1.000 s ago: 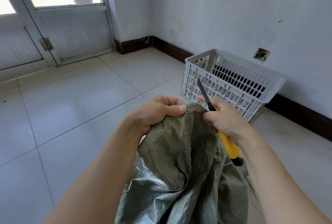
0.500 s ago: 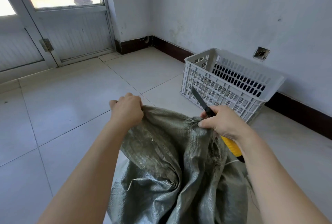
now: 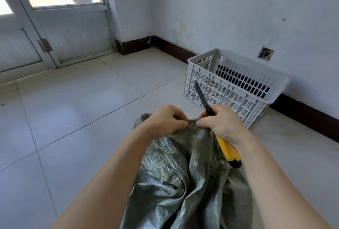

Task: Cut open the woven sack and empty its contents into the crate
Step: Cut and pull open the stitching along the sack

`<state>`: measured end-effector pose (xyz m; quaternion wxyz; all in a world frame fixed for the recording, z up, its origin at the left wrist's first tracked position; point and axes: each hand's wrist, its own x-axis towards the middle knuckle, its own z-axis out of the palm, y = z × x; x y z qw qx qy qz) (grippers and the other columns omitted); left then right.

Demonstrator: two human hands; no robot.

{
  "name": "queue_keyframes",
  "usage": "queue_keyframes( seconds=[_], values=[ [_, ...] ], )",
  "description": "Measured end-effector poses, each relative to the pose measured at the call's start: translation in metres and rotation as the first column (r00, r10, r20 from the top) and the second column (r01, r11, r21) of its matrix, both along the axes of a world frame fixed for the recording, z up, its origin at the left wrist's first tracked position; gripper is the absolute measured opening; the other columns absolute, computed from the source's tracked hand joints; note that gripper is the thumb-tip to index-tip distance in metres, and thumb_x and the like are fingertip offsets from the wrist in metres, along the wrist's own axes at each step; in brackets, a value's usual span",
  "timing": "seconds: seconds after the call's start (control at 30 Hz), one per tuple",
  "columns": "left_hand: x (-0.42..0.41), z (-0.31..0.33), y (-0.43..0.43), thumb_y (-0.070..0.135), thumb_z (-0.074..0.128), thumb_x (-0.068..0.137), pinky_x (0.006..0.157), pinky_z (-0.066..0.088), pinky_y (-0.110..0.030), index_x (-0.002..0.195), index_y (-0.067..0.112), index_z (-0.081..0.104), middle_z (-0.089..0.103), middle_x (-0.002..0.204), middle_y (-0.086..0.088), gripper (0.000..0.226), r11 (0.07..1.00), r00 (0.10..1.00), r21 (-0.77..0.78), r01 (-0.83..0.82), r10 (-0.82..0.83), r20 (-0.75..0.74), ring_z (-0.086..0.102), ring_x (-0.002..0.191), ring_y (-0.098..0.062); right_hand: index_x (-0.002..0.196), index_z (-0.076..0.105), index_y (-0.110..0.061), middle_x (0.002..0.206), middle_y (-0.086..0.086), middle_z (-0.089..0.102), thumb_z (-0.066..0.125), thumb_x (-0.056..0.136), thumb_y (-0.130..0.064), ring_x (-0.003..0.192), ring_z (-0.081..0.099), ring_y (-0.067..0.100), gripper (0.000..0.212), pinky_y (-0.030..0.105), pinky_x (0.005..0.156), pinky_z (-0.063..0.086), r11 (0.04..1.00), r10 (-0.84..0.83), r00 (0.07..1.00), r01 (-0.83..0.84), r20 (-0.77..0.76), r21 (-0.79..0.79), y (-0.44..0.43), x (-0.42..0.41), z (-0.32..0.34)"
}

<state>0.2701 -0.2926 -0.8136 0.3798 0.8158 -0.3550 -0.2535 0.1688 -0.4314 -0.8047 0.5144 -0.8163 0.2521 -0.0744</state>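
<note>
Pinches the top edge of one woven sack [image 3: 183, 173], just before the one crate [image 3: 203, 56], with two hands: left hand [image 3: 166, 118] curled on fabric, right hand [image 3: 222, 124] clamped round one knife [image 3: 227, 150], blade toward the crate.

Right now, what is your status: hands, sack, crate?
Left hand pinches top edge of woven sack. Right hand grips knife, blade pointing up, thumb on same edge. Crate beyond on floor, nothing between.

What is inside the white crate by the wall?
Of the crate, only the slotted far inner wall shows, with nothing rising above the rim. The floor is hidden behind the near wall, so low contents cannot be ruled out.
</note>
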Motion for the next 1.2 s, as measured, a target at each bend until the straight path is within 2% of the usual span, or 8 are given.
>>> queue_keyframes(
  seconds=[0.07,0.17,0.23,0.43,0.53,0.63,0.93,1.2],
  values=[
    [0.004,-0.001,0.004,0.014,0.063,0.086,0.052,0.042,-0.011,0.084,0.015,0.070,0.062,0.069,0.004,0.008,0.999,0.998,-0.003,-0.051,0.051,-0.022,0.053,0.061,-0.006,0.077,0.063,-0.014,0.067,0.001,0.056,0.074,0.080,-0.015,0.057,0.052,0.013,0.012,0.023,0.049,0.040,1.000,0.015,1.000,-0.015,0.002,-0.009,-0.002,-0.002,-0.001],
    [0.009,-0.001,0.010,0.015,0.064,0.086,0.060,0.050,-0.018,0.082,0.010,0.072,0.065,0.071,-0.001,0.011,0.988,0.971,-0.072,-0.140,0.123,-0.204,0.059,0.064,-0.011,0.097,0.058,-0.017,0.071,-0.006,0.049,0.056,0.076,-0.066,0.063,0.048,0.013,0.054,0.028,0.060,0.038,0.971,0.055,0.996,-0.071,-0.075,-0.228,-0.005,-0.009,0.007],
    [0.012,-0.001,0.011,0.018,0.064,0.086,0.067,0.054,-0.028,0.078,0.005,0.071,0.066,0.073,-0.008,0.017,0.977,0.930,-0.123,-0.172,0.119,-0.349,0.062,0.066,-0.018,0.097,0.056,-0.009,0.072,0.000,0.050,0.036,0.073,-0.075,0.060,0.048,0.017,0.073,0.031,0.062,0.039,0.955,0.051,0.991,-0.084,-0.120,-0.285,-0.004,-0.013,0.015],
    [0.012,-0.001,0.011,0.014,0.058,0.091,0.067,0.056,-0.032,0.081,-0.001,0.066,0.064,0.074,-0.014,0.020,0.942,0.765,-0.219,-0.255,0.058,-0.642,0.063,0.063,-0.021,0.075,0.058,0.000,0.060,0.003,0.048,0.043,0.069,-0.074,0.047,0.047,0.017,0.076,0.030,0.058,0.041,0.954,0.077,0.988,-0.113,-0.137,-0.277,-0.003,-0.022,0.024],
    [0.011,-0.002,0.009,0.014,0.055,0.093,0.066,0.058,-0.031,0.094,-0.007,0.065,0.066,0.079,-0.016,0.023,0.930,0.706,-0.240,-0.278,0.028,-0.708,0.064,0.065,-0.021,0.068,0.054,-0.008,0.055,0.002,0.040,0.069,0.075,-0.054,0.051,0.043,0.017,0.049,0.029,0.057,0.036,0.988,0.060,0.997,-0.065,-0.042,-0.138,0.000,-0.020,0.023],
    [0.007,-0.002,0.006,0.014,0.054,0.093,0.061,0.057,-0.028,0.090,-0.006,0.065,0.065,0.075,-0.014,0.023,0.927,0.692,-0.247,-0.282,0.018,-0.722,0.063,0.060,-0.018,0.074,0.061,-0.009,0.055,0.002,0.044,0.074,0.080,-0.023,0.046,0.043,0.014,0.020,0.023,0.051,0.039,0.998,0.055,0.998,-0.055,0.039,-0.015,0.011,-0.013,0.019],
    [0.002,-0.006,0.000,0.012,0.054,0.094,0.057,0.056,-0.024,0.079,0.001,0.066,0.066,0.067,-0.009,0.022,0.935,0.718,-0.262,-0.239,-0.011,-0.696,0.063,0.055,-0.015,0.059,0.060,-0.019,0.037,-0.015,0.053,0.077,0.079,-0.023,0.038,0.050,-0.001,0.026,0.016,0.049,0.039,0.999,-0.034,0.999,0.033,-0.028,-0.014,0.020,0.001,0.007],
    [0.003,-0.009,-0.003,0.014,0.053,0.094,0.058,0.054,-0.024,0.081,0.003,0.065,0.064,0.071,-0.009,0.021,0.939,0.724,-0.256,-0.230,-0.010,-0.689,0.061,0.058,-0.014,0.078,0.066,-0.001,0.062,0.006,0.064,0.064,0.081,-0.007,0.039,0.042,0.014,0.008,0.020,0.044,0.037,0.994,-0.090,0.994,0.094,-0.070,0.055,0.014,-0.004,0.016]
  ],
)
